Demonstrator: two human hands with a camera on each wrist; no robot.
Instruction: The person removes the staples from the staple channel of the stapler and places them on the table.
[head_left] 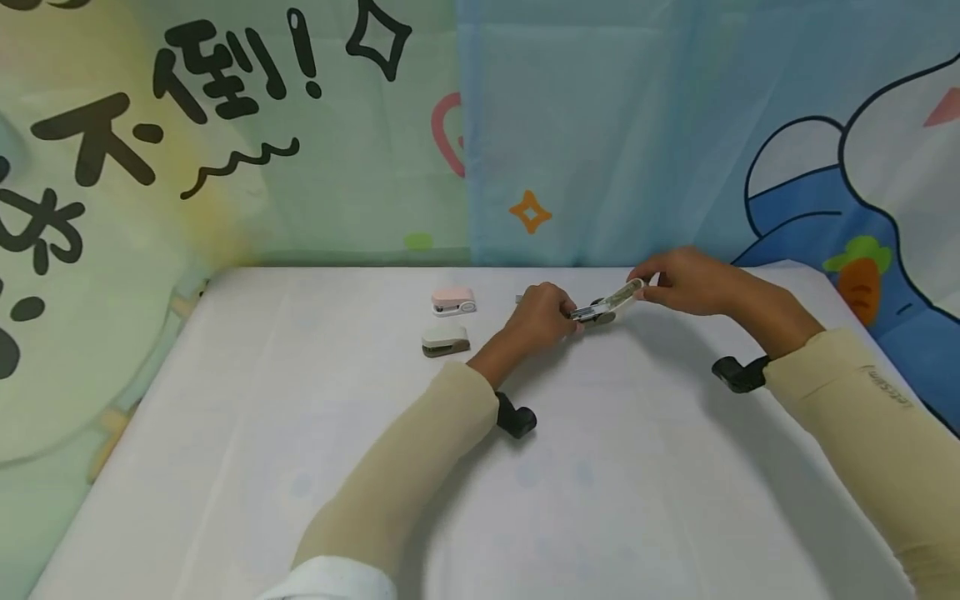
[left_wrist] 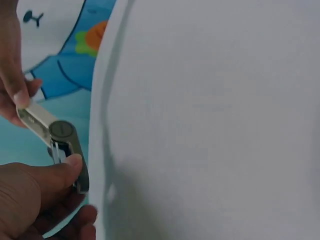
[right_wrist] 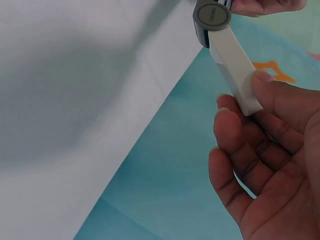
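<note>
Both hands hold one small stapler [head_left: 624, 295], swung wide open at its hinge above the far edge of the table. My left hand [head_left: 542, 318] pinches the grey base; in the left wrist view the thumb presses along the base beside the shiny metal channel [left_wrist: 59, 150]. My right hand [head_left: 686, 282] grips the free end of the white top cover [right_wrist: 235, 67] between thumb and fingers. The round grey hinge cap [right_wrist: 212, 16] shows between the two hands. Left of the left hand lie a pink-and-white stapler [head_left: 453, 302] and a white-and-grey stapler [head_left: 446, 340].
A white cloth covers the table [head_left: 375, 467]. Printed fabric [head_left: 585, 125] hangs behind its far edge. Black camera mounts [head_left: 516, 417] sit at both wrists. A tiny grey thing [head_left: 518, 298] peeks out behind the left hand, mostly hidden.
</note>
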